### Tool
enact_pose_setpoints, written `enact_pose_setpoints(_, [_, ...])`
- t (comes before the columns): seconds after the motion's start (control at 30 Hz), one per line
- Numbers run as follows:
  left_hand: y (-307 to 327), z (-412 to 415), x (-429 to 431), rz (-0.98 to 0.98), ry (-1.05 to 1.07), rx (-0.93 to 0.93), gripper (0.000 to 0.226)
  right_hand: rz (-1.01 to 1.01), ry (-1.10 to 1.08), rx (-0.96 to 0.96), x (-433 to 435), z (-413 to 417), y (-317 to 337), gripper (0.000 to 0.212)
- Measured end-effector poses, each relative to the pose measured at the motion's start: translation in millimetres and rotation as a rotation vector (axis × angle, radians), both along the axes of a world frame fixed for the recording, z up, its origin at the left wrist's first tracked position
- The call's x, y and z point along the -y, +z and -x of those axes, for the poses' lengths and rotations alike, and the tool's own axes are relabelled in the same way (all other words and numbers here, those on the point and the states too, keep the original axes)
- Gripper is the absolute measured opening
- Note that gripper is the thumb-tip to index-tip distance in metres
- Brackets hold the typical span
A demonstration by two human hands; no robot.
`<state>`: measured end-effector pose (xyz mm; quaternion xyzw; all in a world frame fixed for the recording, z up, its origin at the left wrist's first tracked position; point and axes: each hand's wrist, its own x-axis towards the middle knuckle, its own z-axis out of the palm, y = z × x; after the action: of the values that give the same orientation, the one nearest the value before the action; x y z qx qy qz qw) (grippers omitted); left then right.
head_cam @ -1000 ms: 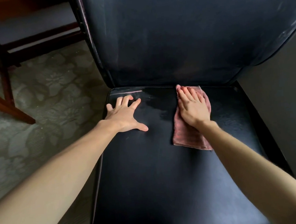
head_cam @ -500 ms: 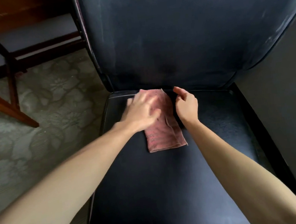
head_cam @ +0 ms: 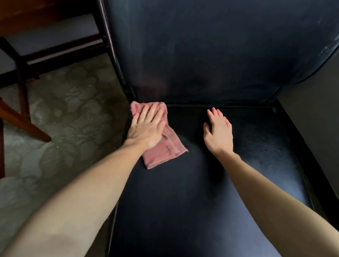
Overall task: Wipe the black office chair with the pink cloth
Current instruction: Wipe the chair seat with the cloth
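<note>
The pink cloth (head_cam: 161,141) lies directly under the left hand (head_cam: 147,128), at the rear left corner of the seat of the black office chair (head_cam: 192,198), right where seat meets backrest. The left grip is a flat, spread palm pressing down on the cloth — nothing is pinched or curled round it, the fingers simply lie on top with their tips reaching the cloth's far edge by the backrest. The cloth is folded into a long strip; its long axis runs from the fingertips back toward the wrist and slants out to the thumb side, so a free tail sticks out past the heel of the palm onto the seat.

The right hand (head_cam: 218,132) is well apart from the cloth, off to the thumb side of the left grip, near the middle of the seat's rear edge. It is loosely flat with nothing in it; whether it actually bears on the leather or hovers just above I cannot tell.

So the left hand is the working one, and the unwiped run most likely lies toward the wearer and across toward the right hand — the seat's right half looks dull and speckled. A stroke would probably drag the cloth along its own long axis, tail leading. The left forearm stretches out long and low from the lower left, wrist nearly straight; the right forearm comes in from the lower right, angled toward the backrest.
</note>
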<state>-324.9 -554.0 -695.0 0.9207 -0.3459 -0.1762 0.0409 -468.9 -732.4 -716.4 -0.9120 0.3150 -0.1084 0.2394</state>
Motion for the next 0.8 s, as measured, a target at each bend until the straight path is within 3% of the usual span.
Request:
enact_pose_setpoints(0.1, [-3, -13, -28, 0.016, 0.098, -0.048, 0.058, 0.097, 0.064, -0.110, -12, -11, 1, 0.049])
enact_pose_setpoints(0.27, [-6, -3, -12, 0.042, 0.053, 0.068, 0.054, 0.167, 0.094, -0.227, -31, -17, -2, 0.054])
enact_pose_setpoints(0.57, [-7, 1, 46, 0.087, -0.175, 0.104, 0.050, 0.087, 0.030, -0.149, -22, -14, -6, 0.053])
enact_pose_setpoints(0.8, [-6, -23, -11, 0.085, -0.062, 0.100, 0.050, 0.077, 0.068, -0.122, -25, -13, -5, 0.051])
